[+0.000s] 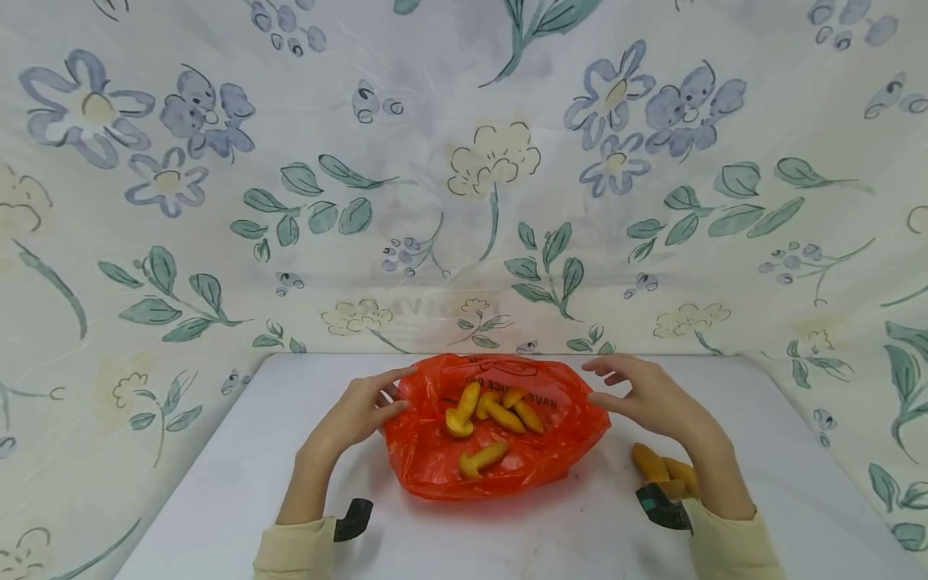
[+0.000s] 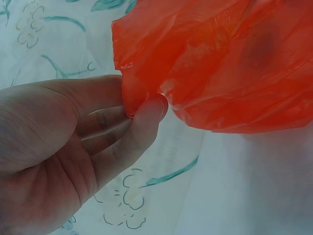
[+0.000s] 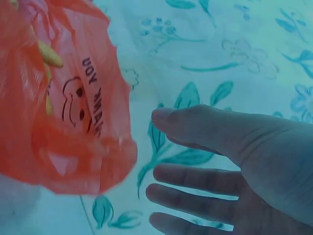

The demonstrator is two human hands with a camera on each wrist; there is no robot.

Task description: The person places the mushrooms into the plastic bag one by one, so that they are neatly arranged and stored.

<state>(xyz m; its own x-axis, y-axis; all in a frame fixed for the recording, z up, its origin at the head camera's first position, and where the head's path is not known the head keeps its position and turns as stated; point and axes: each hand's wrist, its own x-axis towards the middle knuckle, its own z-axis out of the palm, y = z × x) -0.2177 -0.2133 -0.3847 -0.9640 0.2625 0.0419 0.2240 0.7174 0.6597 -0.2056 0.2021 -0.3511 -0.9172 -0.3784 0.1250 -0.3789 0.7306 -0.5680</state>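
A red plastic bag [image 1: 428,455] lies with its mouth spread wide on the white table, dark printing on its inner side. Several yellow mushrooms [image 1: 462,415] rest in it. At the bag's left edge, my left hand [image 1: 362,407] pinches the plastic; the left wrist view shows the bag's corner [image 2: 142,73] between thumb and fingers. My right hand [image 1: 648,395] is beside the bag's right edge with fingers extended. In the right wrist view a gap separates those fingers from the bag [image 3: 110,161], and nothing is in them.
More yellow mushrooms [image 1: 650,463] lie on the table [image 1: 565,540] to the right of the bag, partly hidden by my right wrist. A floral cloth [image 1: 435,201] hangs behind the table and along its sides.
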